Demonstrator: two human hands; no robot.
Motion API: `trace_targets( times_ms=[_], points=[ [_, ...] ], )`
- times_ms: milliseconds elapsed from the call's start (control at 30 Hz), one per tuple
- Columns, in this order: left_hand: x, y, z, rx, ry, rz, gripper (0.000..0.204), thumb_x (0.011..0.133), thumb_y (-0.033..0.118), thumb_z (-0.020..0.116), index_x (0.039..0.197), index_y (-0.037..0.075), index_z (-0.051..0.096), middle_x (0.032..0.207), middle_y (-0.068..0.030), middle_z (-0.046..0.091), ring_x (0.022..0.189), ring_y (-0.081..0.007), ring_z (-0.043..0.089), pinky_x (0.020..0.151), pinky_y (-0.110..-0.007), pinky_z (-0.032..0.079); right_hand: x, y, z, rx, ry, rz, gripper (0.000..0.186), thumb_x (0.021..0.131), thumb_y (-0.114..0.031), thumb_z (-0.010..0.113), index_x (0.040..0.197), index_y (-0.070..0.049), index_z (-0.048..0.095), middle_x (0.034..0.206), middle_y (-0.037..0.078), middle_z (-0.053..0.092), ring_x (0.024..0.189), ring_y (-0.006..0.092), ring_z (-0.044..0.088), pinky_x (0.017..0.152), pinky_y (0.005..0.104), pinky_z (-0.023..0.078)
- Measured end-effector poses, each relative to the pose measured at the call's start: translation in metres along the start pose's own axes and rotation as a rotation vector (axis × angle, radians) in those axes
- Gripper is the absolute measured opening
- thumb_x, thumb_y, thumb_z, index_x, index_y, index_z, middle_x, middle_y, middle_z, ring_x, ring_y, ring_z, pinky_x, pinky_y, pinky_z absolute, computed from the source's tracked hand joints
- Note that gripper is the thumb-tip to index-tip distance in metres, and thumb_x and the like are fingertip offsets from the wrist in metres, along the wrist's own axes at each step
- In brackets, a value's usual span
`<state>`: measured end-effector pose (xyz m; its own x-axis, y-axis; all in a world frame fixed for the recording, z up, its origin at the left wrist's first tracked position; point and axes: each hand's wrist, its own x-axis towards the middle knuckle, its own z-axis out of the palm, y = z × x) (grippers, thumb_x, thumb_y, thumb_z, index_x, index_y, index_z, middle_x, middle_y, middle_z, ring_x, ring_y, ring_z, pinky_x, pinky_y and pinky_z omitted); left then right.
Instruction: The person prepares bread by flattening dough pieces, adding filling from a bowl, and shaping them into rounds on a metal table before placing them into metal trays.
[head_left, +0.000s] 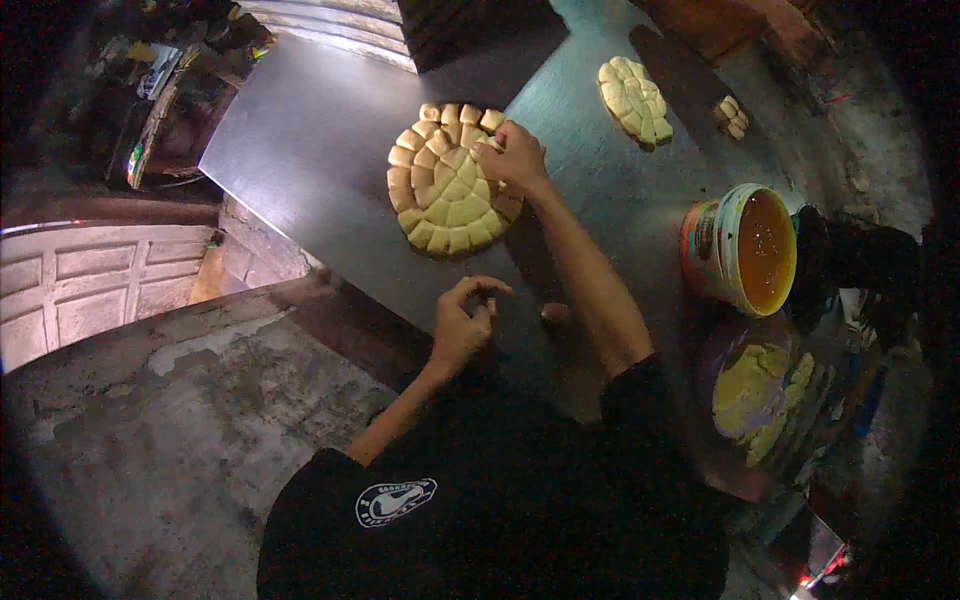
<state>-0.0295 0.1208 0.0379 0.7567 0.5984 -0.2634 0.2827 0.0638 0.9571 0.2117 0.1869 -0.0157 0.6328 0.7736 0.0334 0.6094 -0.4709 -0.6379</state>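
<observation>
A round of pale dough pieces point(455, 215), set close together in rings, lies on the dark metal table. At its upper right edge my right hand point(518, 160) is closed, thumb and fingers pressed round a dough piece that they largely cover. My left hand point(465, 318) hovers below the round, near the table's front edge; its fingers are loosely bent and apart, with nothing visible in them. To its right, a single small dough lump point(556, 314) rests in shadow.
A smaller dough cluster point(634, 100) and a few loose pieces point(731, 117) lie farther right. A bucket of orange-brown liquid point(765, 252) stands at the right, above a basin with yellowish dough point(750, 390). The metal table point(300, 130) ends at the left, beyond which is a pale panelled surface point(100, 270).
</observation>
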Motion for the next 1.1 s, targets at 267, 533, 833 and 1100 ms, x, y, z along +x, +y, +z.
trace_targets(
  times_ms=[267, 533, 833, 1100],
  points=[
    [-0.042, 0.011, 0.028, -0.746, -0.030, -0.078, 0.035, 0.092, 0.023, 0.059, 0.120, 0.002, 0.057, 0.108, -0.0085, 0.060, 0.089, -0.0196, 0.059, 0.088, -0.033, 0.046, -0.165, -0.084, -0.139, 0.551, -0.019, -0.554, 0.035, 0.073, -0.011, 0.078, 0.101, -0.007, 0.057, 0.089, 0.008, 0.063, 0.088, 0.0240, 0.061, 0.079, 0.0365, 0.046],
    [-0.102, 0.117, 0.126, -0.554, -0.320, -0.014, 0.026, 0.096, 0.020, 0.058, 0.115, 0.002, 0.060, 0.103, -0.0050, 0.060, 0.094, -0.0130, 0.059, 0.083, -0.027, 0.049, -0.348, -0.026, -0.264, 0.570, 0.220, -0.279, 0.041, 0.073, 0.000, 0.077, 0.112, -0.005, 0.065, 0.116, 0.011, 0.062, 0.103, 0.0192, 0.060, 0.083, 0.0318, 0.051],
    [-0.121, 0.131, 0.222, -0.143, -0.225, 1.046, 0.042, 0.091, 0.042, 0.057, 0.106, 0.003, 0.063, 0.101, -0.0099, 0.060, 0.092, -0.0237, 0.062, 0.084, -0.036, 0.050, -0.428, 0.018, -0.274, 0.904, 0.528, 0.050, 0.029, 0.082, 0.000, 0.070, 0.111, 0.001, 0.064, 0.107, 0.009, 0.063, 0.094, 0.0150, 0.063, 0.077, 0.0254, 0.054],
    [-0.075, 0.106, 0.247, -0.652, -0.503, 1.135, 0.056, 0.081, 0.056, 0.062, 0.099, 0.003, 0.058, 0.088, -0.0157, 0.065, 0.084, -0.0254, 0.065, 0.077, -0.040, 0.053, -0.388, -0.016, -0.271, 1.413, 0.404, 0.096, 0.068, 0.079, -0.006, 0.074, 0.139, -0.005, 0.040, 0.103, 0.010, 0.065, 0.083, 0.0126, 0.061, 0.079, 0.0242, 0.050]
  ],
)
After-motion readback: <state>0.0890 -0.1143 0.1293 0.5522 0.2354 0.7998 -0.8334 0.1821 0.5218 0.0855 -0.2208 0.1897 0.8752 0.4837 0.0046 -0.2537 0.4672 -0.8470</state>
